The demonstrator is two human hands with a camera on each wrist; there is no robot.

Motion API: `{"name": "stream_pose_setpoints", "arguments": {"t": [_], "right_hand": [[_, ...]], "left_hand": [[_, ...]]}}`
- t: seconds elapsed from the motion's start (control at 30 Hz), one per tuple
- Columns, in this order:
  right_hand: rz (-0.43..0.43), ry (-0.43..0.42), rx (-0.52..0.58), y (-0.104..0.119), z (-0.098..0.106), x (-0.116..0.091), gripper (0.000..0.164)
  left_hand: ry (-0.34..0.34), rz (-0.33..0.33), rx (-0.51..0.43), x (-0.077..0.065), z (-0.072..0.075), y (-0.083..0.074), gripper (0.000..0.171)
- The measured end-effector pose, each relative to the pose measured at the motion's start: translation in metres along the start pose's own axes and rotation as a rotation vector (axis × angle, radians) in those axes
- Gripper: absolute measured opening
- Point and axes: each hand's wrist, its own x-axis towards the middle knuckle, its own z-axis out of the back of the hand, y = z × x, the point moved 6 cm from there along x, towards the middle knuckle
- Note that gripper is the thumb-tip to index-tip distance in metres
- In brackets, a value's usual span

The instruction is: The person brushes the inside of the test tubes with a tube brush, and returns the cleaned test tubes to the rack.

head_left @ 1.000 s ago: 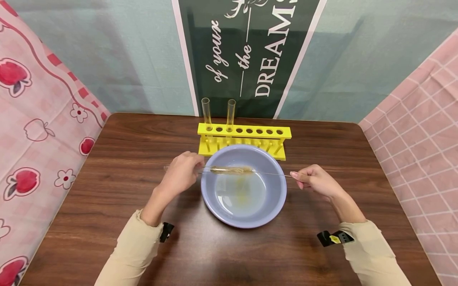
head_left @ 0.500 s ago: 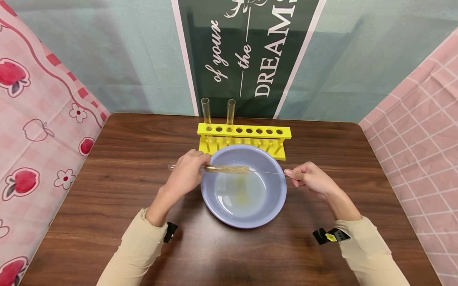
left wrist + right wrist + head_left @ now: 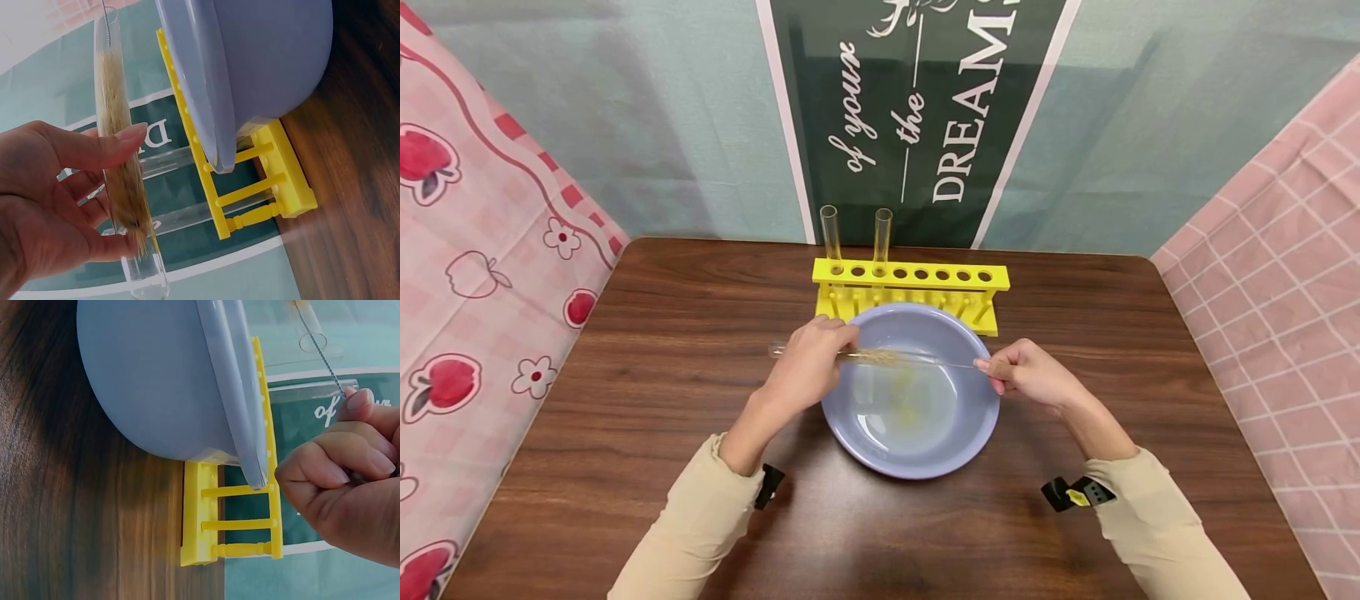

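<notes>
My left hand [image 3: 805,360] grips a clear glass test tube [image 3: 100,44], held sideways above the rim of the blue basin [image 3: 912,471]. Inside the tube sits the tan bristle head of a test tube brush [image 3: 114,94], its twisted wire leaving through the open mouth. With thumb and curled fingers, my right hand [image 3: 1030,375] pinches that brush's wire [image 3: 322,356] over the basin's right side. Shallow water with a yellowish tint [image 3: 906,417] covers the basin's bottom.
Behind the basin stands a yellow test tube rack [image 3: 917,275]. Two upright glass tubes [image 3: 831,233] occupy its left part. The dark wood table [image 3: 700,283] meets a printed cloth backdrop [image 3: 700,125], with pink cloths at both sides.
The bristles have gone deeper into the test tube as the right hand moved left. My left hand, still gripping the tube, has shifted right over the basin's edge.
</notes>
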Motion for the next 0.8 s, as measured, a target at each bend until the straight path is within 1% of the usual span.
{"name": "stream_pose_setpoints", "arguments": {"t": [0.2,0.4,0.6,0.73,0.8], "right_hand": [[0.033,0.006,-0.07,0.001,-0.006,0.003,0.039],[0.06,-0.021,-0.144,0.006,-0.009,0.004,0.039],[0.102,-0.026,-0.197,0.012,-0.014,0.005,0.037],[0.135,-0.028,-0.226,0.013,-0.015,0.006,0.035],[0.152,-0.016,-0.225,0.013,-0.013,0.006,0.035]], "left_hand": [[0.049,0.008,-0.006,0.002,-0.004,-0.005,0.032],[0.066,-0.004,-0.003,0.004,-0.005,-0.01,0.03],[0.073,-0.03,-0.015,0.004,-0.007,-0.012,0.028],[0.093,-0.021,-0.042,0.004,-0.008,-0.01,0.028],[0.106,-0.01,-0.065,0.004,-0.008,-0.008,0.029]]}}
